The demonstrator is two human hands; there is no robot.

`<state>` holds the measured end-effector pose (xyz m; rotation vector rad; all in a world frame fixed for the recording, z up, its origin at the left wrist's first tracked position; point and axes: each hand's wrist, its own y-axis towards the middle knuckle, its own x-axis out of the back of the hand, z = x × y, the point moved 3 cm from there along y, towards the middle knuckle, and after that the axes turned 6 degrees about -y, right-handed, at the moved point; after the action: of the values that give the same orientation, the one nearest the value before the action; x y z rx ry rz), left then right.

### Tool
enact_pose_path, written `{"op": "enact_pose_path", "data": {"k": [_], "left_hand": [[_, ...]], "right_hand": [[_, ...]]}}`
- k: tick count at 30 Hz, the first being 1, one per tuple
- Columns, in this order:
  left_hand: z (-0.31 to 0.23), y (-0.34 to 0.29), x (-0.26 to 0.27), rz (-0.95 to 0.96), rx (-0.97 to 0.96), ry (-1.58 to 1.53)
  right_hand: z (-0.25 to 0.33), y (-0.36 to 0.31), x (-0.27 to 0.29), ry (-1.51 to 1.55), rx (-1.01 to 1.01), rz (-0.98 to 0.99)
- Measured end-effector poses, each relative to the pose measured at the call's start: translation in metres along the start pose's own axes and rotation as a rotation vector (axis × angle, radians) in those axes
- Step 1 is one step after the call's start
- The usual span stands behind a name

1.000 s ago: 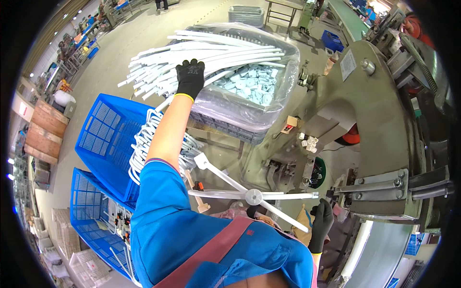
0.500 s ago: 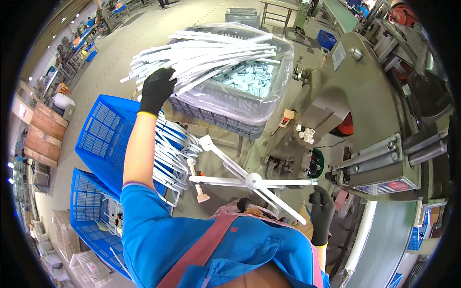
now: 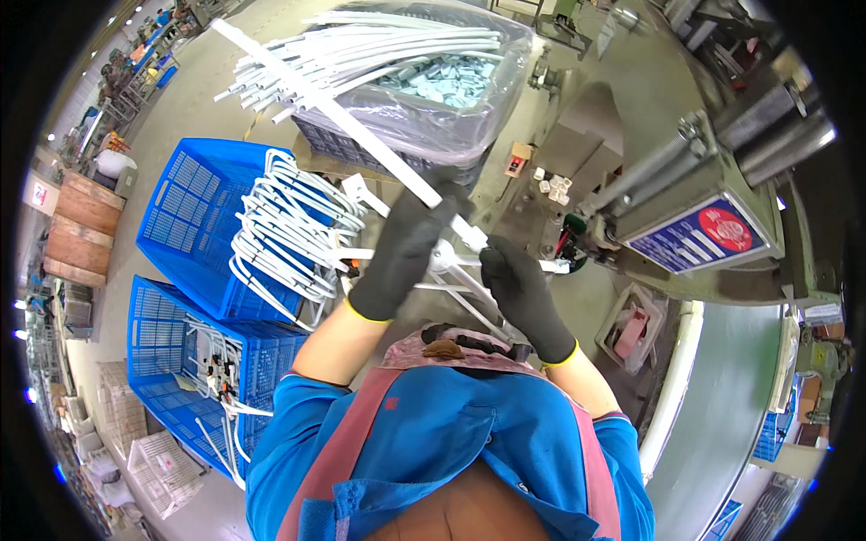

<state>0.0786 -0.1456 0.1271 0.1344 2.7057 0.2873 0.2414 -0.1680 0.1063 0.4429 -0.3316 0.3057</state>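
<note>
A long white tube (image 3: pixel 334 113) slants from the upper left down to the middle of the view. My left hand (image 3: pixel 410 239), in a black glove, is closed around it near its lower end. My right hand (image 3: pixel 519 288), also gloved in black, is closed with its fingertips against that lower end; what they pinch is hidden. Just below and behind my hands is a white cross-shaped frame with a round hub (image 3: pixel 442 257), partly covered by them. More white tubes (image 3: pixel 397 45) lie in a bundle across a plastic-lined grey crate (image 3: pixel 397 149).
Small pale plastic pieces (image 3: pixel 442 81) fill part of the crate. Two blue baskets (image 3: pixel 185 225) at left hold bent white tube frames (image 3: pixel 289 225). A large press machine (image 3: pixel 704 225) stands at right, with small white blocks (image 3: pixel 552 186) beside it and a green conveyor belt (image 3: pixel 722 406) nearer.
My left hand has come back from the bundle with one white tube. My right hand has moved up and left to the tube's lower end. The view has shifted.
</note>
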Motion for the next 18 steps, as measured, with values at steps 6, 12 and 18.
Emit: {"op": "enact_pose_path", "data": {"k": [6,12,18], "left_hand": [[0.0,-0.008,0.004,-0.176,0.064,-0.133],[0.02,-0.013,-0.025,-0.053,0.084,0.137],[0.034,0.003,0.089,-0.68,-0.296,0.692]], "right_hand": [[-0.01,-0.034,0.038,0.141,-0.407,0.197],[-0.01,-0.05,0.045,-0.49,-0.096,-0.078],[-0.014,-0.097,0.099,-0.493,-0.264,-0.031]]}}
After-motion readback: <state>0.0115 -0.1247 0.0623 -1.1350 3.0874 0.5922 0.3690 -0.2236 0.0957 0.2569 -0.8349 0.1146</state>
